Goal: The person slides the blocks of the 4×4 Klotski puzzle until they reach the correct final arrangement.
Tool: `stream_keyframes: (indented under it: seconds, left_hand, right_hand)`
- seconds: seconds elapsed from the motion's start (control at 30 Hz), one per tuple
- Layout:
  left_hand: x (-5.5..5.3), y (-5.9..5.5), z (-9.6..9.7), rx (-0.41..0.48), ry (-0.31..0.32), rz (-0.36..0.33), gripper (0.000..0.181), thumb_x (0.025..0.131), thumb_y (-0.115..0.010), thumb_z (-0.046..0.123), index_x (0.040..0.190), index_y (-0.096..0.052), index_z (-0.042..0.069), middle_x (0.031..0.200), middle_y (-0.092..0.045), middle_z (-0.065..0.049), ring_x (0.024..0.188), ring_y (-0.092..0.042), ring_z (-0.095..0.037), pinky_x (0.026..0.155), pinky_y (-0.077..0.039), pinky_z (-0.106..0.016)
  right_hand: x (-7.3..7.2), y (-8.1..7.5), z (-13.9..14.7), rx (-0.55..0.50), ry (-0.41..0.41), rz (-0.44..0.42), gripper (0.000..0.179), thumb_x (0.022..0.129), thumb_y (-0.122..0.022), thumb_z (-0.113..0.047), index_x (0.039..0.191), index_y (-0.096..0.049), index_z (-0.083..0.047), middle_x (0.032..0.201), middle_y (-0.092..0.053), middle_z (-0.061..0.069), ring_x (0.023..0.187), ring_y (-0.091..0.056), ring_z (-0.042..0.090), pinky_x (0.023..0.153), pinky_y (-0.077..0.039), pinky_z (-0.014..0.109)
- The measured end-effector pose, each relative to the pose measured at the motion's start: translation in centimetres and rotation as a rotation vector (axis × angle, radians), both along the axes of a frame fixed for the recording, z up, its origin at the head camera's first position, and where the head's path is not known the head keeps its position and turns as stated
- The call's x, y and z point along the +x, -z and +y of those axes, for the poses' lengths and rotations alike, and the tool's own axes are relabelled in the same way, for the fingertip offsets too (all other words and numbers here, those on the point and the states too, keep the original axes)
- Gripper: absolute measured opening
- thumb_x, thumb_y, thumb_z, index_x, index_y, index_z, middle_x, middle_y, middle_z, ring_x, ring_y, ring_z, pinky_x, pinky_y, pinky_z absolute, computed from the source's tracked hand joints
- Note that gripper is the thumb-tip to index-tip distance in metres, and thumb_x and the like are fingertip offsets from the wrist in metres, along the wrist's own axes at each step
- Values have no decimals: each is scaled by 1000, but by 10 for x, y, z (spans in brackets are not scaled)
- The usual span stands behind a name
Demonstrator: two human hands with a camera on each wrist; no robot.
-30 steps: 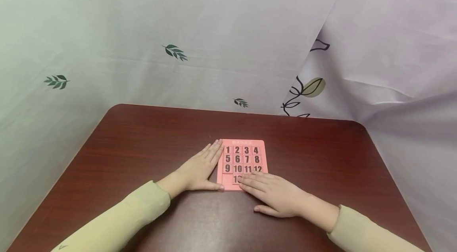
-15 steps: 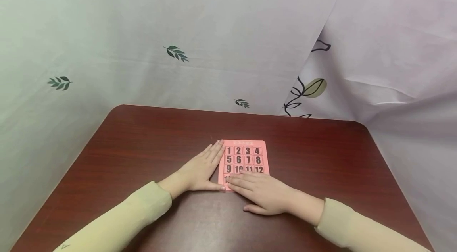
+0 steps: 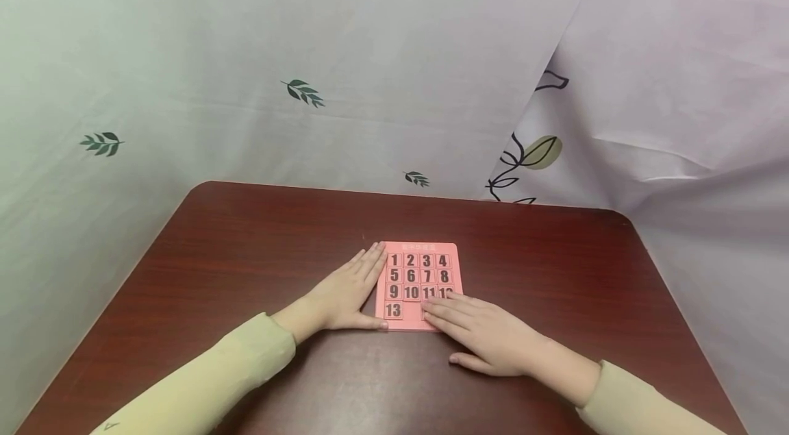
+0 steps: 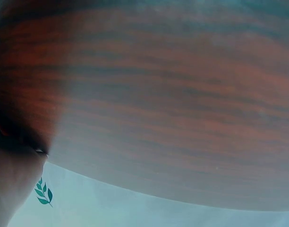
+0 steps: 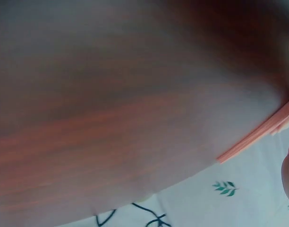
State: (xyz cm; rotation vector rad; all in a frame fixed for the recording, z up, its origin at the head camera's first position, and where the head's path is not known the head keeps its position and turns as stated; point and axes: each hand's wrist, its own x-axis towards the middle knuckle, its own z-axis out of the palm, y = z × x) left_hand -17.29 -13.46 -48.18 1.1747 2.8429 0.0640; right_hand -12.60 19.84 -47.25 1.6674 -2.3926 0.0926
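A pink number slide puzzle (image 3: 425,247) lies flat on the table, its tiles 1 to 11 readable in rows and the 12 partly covered. Tile 13 (image 3: 393,310) sits in the bottom left corner, with bare pink base to its right. My left hand (image 3: 345,292) rests along the puzzle's left side, thumb at the lower left corner. Over the lower right part lie the straight fingers of my right hand (image 3: 490,336), fingertips on a bottom-row tile whose number they hide. The right wrist view catches the puzzle's thin side (image 5: 255,135).
The dark red wooden table (image 3: 277,229) has rounded far corners. Behind it and along its sides hangs a pale curtain (image 3: 370,44) with leaf prints. Both wrist views show mostly blurred tabletop.
Tile 13 has slid left into the bottom left corner under my right fingers. My right hand has then moved back to the right, uncovering it. The left hand stays in place.
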Motion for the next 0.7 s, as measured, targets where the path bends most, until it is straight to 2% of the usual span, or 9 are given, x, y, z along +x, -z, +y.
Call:
stream_keyframes:
  seconds: [0.17,0.43,0.7]
  left_hand:
    - [0,0,1,-1,-1,1,127,88,-61,82,166,-19,-9,176,-11,-28,166,-15,-38,136,-21,-47]
    - [0,0,0,11,0,2,127,87,-62,81,166,-19,-9,176,-12,-29,166,-16,-38,136,-21,-47]
    - [1,-1,0,1,-1,3,126,88,-61,81,166,-19,-9,176,-12,-28,166,-16,-38,136,-21,-46]
  right_hand:
    - [2,4,10,-37,-8,22,72,98,-72,-45,155,-53,-7,162,-53,7,148,-55,28,128,-28,35]
    - [-2,4,-2,13,-16,21,68,102,-65,-47,156,-52,-9,162,-54,5,149,-53,25,122,-44,41]
    - [-6,2,-24,63,-20,-2,69,104,-61,-50,159,-48,-10,164,-51,4,152,-50,21,124,-44,39]
